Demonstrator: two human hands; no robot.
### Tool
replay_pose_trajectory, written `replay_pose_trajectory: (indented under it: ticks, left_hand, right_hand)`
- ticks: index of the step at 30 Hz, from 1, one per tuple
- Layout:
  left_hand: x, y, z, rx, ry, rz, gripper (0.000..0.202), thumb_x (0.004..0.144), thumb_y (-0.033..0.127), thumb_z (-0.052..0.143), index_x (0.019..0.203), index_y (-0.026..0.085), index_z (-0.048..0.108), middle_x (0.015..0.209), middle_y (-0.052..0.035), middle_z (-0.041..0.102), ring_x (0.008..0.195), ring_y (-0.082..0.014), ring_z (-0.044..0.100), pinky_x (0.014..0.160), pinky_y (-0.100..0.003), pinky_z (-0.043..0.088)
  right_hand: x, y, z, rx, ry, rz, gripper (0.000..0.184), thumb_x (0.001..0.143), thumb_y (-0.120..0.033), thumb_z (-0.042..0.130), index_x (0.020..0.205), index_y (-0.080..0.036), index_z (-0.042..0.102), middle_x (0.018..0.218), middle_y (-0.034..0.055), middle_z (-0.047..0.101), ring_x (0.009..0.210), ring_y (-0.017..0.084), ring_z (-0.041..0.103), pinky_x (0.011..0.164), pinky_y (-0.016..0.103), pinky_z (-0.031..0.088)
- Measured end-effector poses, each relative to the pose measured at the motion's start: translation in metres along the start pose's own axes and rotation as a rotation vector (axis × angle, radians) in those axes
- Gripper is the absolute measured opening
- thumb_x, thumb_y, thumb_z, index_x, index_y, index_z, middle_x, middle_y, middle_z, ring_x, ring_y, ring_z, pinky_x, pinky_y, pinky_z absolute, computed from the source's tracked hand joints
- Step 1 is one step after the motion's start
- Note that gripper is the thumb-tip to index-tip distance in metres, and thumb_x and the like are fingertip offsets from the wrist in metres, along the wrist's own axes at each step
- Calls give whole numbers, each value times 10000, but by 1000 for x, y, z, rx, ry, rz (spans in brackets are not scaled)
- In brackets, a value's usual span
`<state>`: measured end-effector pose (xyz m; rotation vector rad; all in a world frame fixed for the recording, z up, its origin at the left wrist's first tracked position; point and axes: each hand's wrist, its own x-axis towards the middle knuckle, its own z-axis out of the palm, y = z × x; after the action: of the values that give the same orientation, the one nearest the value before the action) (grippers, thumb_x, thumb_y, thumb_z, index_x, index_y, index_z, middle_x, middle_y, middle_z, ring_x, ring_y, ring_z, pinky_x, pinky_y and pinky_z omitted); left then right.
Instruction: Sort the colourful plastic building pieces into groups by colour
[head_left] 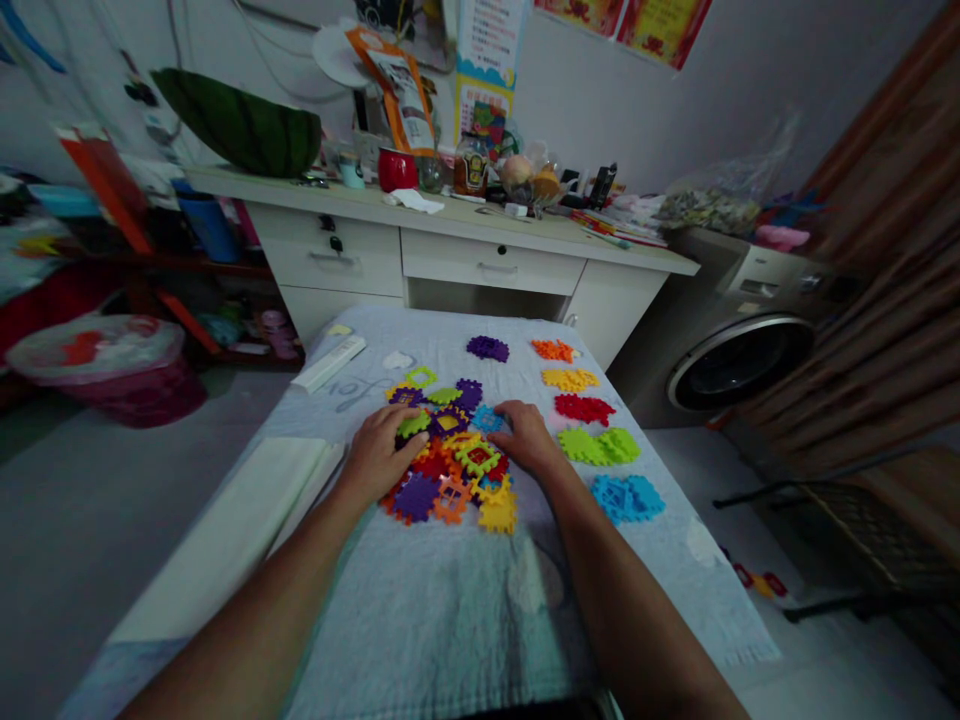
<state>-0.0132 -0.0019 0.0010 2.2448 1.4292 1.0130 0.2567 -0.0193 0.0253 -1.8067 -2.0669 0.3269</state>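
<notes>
A mixed pile [448, 455] of toothed plastic pieces lies jumbled and overlapping in purple, orange, yellow, red, green and blue, some with openwork centres. A green piece [412, 424] sits on its left side, a light-blue piece [487, 419] on its right. Well to the right, from far to near, run an orange heap [553, 350], yellow heap [570, 379], red heap [585, 409], lime heap [598, 446] and blue heap [627, 498]. A purple heap [487, 348] lies beyond the pile.

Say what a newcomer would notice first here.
A mixed heap of bright toothed pieces likely catches the eye first, on the cloth between the left hand and right hand. Right of it, single-colour piles line up from far orange to near blue. Beyond, a large watermelon-like shape sits on the white desk, at left.
</notes>
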Motion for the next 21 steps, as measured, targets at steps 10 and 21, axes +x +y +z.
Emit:
replay_pose_trajectory:
  ticks: [10,21]
  left_hand:
    - [-2,3,-2,37,-5,-5,372,863,476,513,1109,220,624,1218,-89,607,1165,-276,549,1030,-460,420]
    - [-10,33,-11,237,43,127,437,854,532,541,1192,264,612,1396,-102,488,1326,-331,395,1098,-535,300]
  right_hand:
    - [-7,-4,-2,40,117,-26,275,983,-303,404,982,-186,653,964,67,697,922,186,602,833,272,388]
    - [-5,1,3,70,270,119,357,911,-265,464,1223,-132,575,1164,135,629,1094,230,549,965,320,386]
